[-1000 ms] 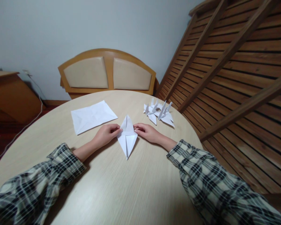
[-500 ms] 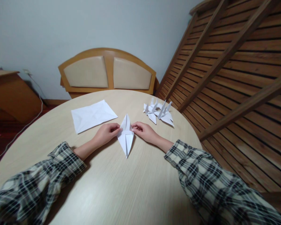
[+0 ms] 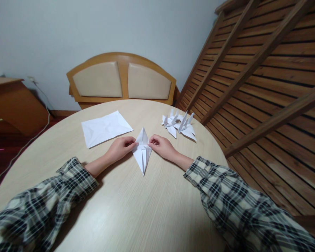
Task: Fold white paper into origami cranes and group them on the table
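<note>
A white, kite-shaped folded paper (image 3: 142,152) lies on the round pale wooden table (image 3: 136,210), points toward and away from me. My left hand (image 3: 120,148) pinches its left corner with curled fingers. My right hand (image 3: 161,146) pinches its right side flap, fingers closed on the paper. Both forearms in plaid sleeves rest on the tabletop.
A flat creased white sheet (image 3: 105,128) lies to the back left. Several finished white paper cranes (image 3: 179,126) stand at the back right near the table's edge. A wooden chair with padded back (image 3: 122,80) stands behind the table. Slatted wooden panels (image 3: 265,77) lean at the right.
My right hand has folded the paper's right flap inward toward the centre line, so the shape is narrower. My left hand kept its hold.
</note>
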`<state>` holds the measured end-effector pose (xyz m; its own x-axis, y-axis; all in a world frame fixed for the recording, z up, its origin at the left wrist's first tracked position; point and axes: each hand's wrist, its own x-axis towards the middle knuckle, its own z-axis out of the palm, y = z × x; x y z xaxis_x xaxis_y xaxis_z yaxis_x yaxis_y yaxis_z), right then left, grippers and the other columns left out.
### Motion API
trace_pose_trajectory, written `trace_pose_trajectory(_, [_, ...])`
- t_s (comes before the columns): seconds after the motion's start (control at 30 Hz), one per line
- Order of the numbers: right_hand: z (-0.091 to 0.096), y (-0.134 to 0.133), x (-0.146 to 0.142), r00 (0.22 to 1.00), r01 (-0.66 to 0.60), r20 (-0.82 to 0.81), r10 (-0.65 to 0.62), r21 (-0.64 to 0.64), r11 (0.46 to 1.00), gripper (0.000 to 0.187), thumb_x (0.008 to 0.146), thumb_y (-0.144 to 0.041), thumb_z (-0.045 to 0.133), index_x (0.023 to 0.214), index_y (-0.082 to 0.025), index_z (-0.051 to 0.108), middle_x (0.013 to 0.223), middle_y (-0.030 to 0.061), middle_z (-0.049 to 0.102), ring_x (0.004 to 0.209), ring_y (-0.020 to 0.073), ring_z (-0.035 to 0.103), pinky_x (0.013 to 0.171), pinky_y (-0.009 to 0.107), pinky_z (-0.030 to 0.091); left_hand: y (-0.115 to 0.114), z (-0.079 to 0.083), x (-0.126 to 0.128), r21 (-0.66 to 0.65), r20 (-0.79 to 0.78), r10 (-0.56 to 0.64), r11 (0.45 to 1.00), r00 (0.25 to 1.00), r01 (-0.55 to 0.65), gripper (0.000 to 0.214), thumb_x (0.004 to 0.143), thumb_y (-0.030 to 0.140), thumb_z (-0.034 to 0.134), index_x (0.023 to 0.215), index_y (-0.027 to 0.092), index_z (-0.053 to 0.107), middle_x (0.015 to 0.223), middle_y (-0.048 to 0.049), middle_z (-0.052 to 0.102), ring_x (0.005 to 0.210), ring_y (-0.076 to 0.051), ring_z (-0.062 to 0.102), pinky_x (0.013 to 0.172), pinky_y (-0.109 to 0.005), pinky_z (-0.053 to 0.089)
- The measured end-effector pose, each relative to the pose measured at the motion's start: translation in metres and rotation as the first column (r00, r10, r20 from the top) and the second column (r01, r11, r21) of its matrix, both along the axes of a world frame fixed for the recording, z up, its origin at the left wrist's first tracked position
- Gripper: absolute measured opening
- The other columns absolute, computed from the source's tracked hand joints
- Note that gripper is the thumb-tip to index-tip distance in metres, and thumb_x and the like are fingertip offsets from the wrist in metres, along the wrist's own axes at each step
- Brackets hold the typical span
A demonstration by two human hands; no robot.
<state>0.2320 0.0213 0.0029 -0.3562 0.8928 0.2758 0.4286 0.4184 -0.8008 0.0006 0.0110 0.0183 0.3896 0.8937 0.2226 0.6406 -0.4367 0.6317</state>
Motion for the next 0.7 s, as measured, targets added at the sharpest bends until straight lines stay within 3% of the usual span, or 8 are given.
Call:
trace_pose_trajectory(0.3, [-0.0016, 0.0018, -0.0003, 0.999, 0.009, 0.034, -0.01, 0.038, 0.999, 0.008, 0.085, -0.026, 0.062, 0.083, -0.019, 0.061, 0.081, 0.0011, 0.066, 0.074, 0.0144, 0.059, 0.07, 0.028, 0.045, -0.0004, 0.0013, 0.0001, 0.003, -0.013, -0.002, 1.0, 1.0, 0.002, 0.032, 0.093, 0.04, 0.049, 0.078, 0.017, 0.065, 0.068, -0.0016, 0.059, 0.063, -0.015, 0.049, 0.061, -0.03, 0.032])
trace_pose_trajectory(0.43, [-0.002, 0.004, 0.0024, 0.999, -0.035, 0.007, 0.035, -0.009, 0.999, 0.008, 0.085, -0.025, 0.063, 0.088, -0.018, 0.062, 0.085, 0.0023, 0.066, 0.077, 0.015, 0.06, 0.073, 0.029, 0.047, -0.0018, 0.003, 0.0002, 0.003, -0.006, -0.005, 1.0, 1.0, 0.005, 0.031, 0.092, 0.039, 0.049, 0.077, 0.017, 0.064, 0.068, -0.0016, 0.058, 0.063, -0.015, 0.049, 0.061, -0.031, 0.032])
trace_pose_trajectory(0.6, [0.0019, 0.0042, 0.0063, 0.987, -0.158, 0.0, 0.158, -0.084, 0.984, 0.03, 0.081, -0.011, 0.057, 0.111, -0.017, 0.061, 0.097, 0.005, 0.067, 0.083, 0.0145, 0.061, 0.075, 0.029, 0.048, -0.0014, 0.0014, -0.0006, 0.0, 0.009, -0.004, 1.0, 1.0, 0.004, 0.03, 0.092, 0.039, 0.049, 0.08, 0.017, 0.065, 0.069, -0.0014, 0.06, 0.063, -0.015, 0.049, 0.06, -0.03, 0.033])
trace_pose_trajectory(0.7, [0.0045, 0.0019, 0.0062, 0.983, -0.173, 0.044, 0.176, -0.053, 0.983, 0.038, 0.079, -0.007, 0.057, 0.115, -0.017, 0.06, 0.096, 0.0041, 0.066, 0.081, 0.014, 0.059, 0.074, 0.028, 0.047, -0.0001, -0.0003, -0.001, -0.003, 0.015, -0.005, 1.0, 1.0, 0.005, 0.029, 0.092, 0.039, 0.05, 0.081, 0.017, 0.066, 0.07, -0.0017, 0.061, 0.064, -0.015, 0.05, 0.061, -0.03, 0.034])
